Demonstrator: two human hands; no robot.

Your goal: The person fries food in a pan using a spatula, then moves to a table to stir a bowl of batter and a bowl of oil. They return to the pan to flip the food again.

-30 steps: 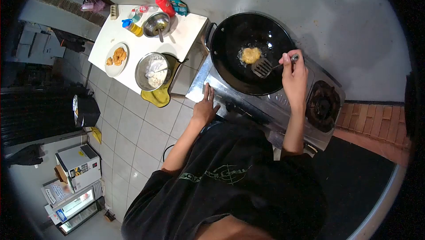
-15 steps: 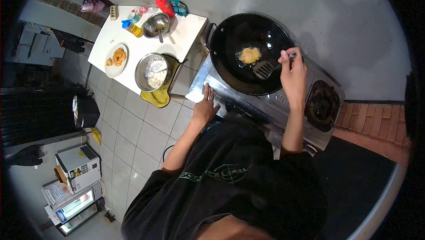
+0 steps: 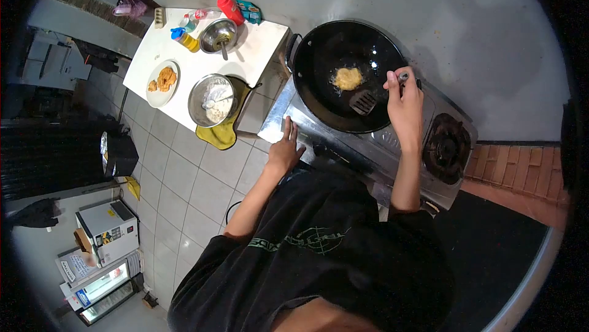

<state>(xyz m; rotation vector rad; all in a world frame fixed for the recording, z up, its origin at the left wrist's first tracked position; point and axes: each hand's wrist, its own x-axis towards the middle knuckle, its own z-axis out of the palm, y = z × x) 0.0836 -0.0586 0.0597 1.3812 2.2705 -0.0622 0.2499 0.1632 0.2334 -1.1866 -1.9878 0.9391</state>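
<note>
In the head view, my right hand [image 3: 405,102] is closed around the handle of a slotted spatula [image 3: 362,103]. The spatula's blade is inside a large black wok [image 3: 331,114], just below a golden, battered piece of food [image 3: 348,79] with bubbling oil around it. A small gap shows between blade and food. The wok stands on a steel gas stove [image 3: 350,149]. My left hand [image 3: 285,150] rests with fingers stretched out on the stove's left front corner, holding nothing.
Left of the stove stands a white table [image 3: 142,67]. On it are a bowl of white flour [image 3: 195,108], a metal bowl [image 3: 210,28], a plate [image 3: 161,99] with fried pieces [image 3: 166,79], a red squeeze bottle [image 3: 229,8] and a yellow bottle [image 3: 187,40]. A bare burner [image 3: 446,147] is at right.
The spatula's blade has shifted slightly left and down in the wok and turned a little, with my right hand still around its handle. My left hand stays in place.
</note>
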